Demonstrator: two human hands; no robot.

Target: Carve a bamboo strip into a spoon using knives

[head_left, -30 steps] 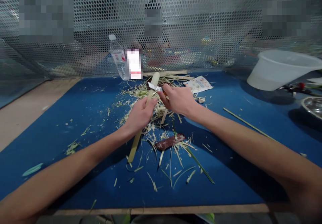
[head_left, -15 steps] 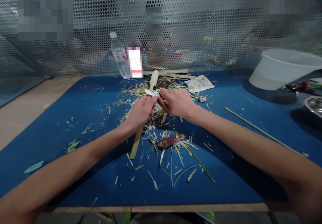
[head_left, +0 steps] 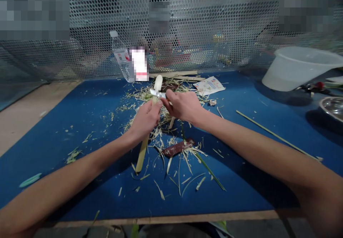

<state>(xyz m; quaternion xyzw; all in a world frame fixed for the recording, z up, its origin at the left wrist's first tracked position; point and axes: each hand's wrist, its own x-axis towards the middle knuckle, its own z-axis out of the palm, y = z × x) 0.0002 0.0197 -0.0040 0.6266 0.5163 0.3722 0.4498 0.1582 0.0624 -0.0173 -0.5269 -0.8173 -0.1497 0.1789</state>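
My left hand (head_left: 147, 118) is closed round a long pale bamboo strip (head_left: 142, 152), which has a wider, rounded whitish end pointing away from me. The strip's lower part slants down toward the front of the table. In my right hand (head_left: 182, 104) is a short-bladed knife (head_left: 160, 94), gripped with its handle mostly hidden by the fingers. The silver blade lies across the strip just below the rounded end. My left thumb rests close to the blade. Under and around both hands is a heap of thin shavings (head_left: 162, 127). Nearer to me sits a dark red-brown flat piece (head_left: 179, 147).
A clear bottle (head_left: 122, 61) and a lit phone (head_left: 139, 65) stand by the perforated metal screen (head_left: 235, 20). A printed packet (head_left: 209, 85) lies behind my right hand. On the right are a white plastic tub (head_left: 297, 68), a metal bowl (head_left: 333, 106) and a thin stick (head_left: 276, 134).
The knife blade has turned and moved slightly up the strip toward its rounded end. The whole view has shifted a little; both hands keep their holds.
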